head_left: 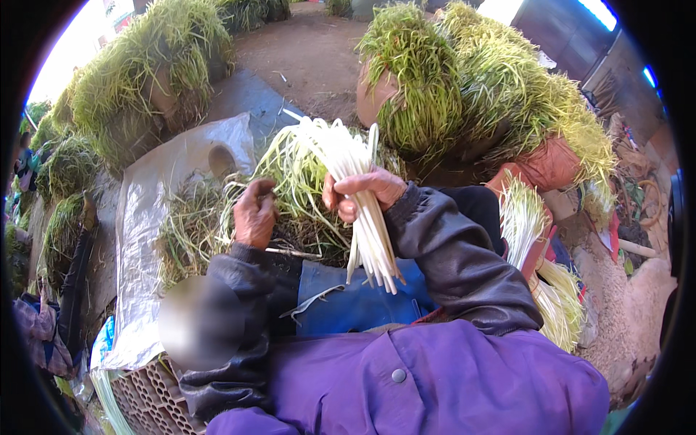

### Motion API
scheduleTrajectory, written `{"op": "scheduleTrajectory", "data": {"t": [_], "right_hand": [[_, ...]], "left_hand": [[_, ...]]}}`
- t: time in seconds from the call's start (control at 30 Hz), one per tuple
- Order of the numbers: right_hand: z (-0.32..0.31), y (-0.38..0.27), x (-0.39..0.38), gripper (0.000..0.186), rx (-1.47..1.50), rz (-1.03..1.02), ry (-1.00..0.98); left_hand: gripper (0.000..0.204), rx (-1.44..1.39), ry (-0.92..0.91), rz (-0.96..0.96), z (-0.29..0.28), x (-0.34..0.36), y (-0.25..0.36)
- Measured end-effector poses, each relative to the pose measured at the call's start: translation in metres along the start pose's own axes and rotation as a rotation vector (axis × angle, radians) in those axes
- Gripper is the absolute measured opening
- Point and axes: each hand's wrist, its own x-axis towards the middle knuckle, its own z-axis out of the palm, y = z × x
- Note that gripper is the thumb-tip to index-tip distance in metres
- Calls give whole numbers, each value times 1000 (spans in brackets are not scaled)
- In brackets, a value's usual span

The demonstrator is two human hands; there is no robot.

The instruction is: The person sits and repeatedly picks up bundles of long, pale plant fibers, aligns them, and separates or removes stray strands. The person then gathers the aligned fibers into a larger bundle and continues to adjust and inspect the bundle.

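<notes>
Daylight is soft and even, with no hard shadows around the grip of the right hand (365,190) on the white stalks (362,210), which read bright and nearly washed out at their palest. Up and left of the grip the sky corner blows out to pure white; a smaller glare patch sits up and right. The plastic sheet (145,217) left of the left hand (255,215) carries a dull sheen. The centre is sharp; the greens (464,87) above the grip soften toward the rim. A black fisheye border rings everything and edges bend. Below the left hand sits a smeared blur spot.
</notes>
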Motion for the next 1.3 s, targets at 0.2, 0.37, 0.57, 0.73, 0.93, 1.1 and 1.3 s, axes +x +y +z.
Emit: {"op": "scheduleTrajectory", "data": {"t": [0.2,0.37,0.57,0.73,0.93,1.1,1.3], "right_hand": [[-4,1,2,23,33,-35,-35],[5,3,0,22,57,-14,-28],[14,3,-3,24,9,-3,3],[18,-2,-4,21,-54,-3,30],[24,-6,-10,22,-48,-8,-7],[25,-14,-16,23,80,-48,-45],[20,-21,-19,23,96,-150,-96]], "left_hand": [[31,13,116,177,37,5,52],[30,18,67,303,54,5,63],[7,-100,50,325,64,13,66],[5,102,33,443,51,4,73],[15,177,-84,203,42,5,51],[34,530,-99,152,18,7,18],[30,527,105,281,3,0,28]]}}
